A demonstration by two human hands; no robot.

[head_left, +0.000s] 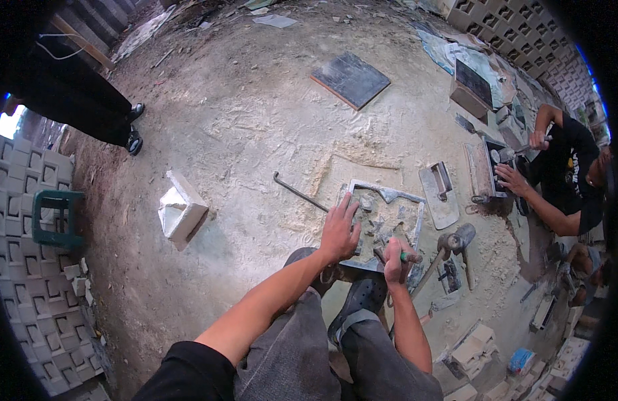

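Note:
In front of my feet lies a square metal mould (421, 224), with pale, shaped forms and loose powder inside its rim. My left hand (339, 232) rests on the mould's left side, fingers stretched out and holding nothing. Near the mould's front right corner, my right hand (394, 262) is closed round a green-handled tool (411, 256); its working end is mostly hidden. A hooked metal rod (299, 192) lies on the ground and reaches toward the mould's left edge. Just right of the mould is a flat plastering float (439, 195) with a raised handle.
Mallets (458, 239) lie right of my right hand. A dark square slab (351, 80) is ahead; a white angular block (182, 207) sits left. Another person (570, 174) works at a box mould (486, 167) on the right. Someone in black trousers (88, 90) stands far left, beyond a green stool (57, 217).

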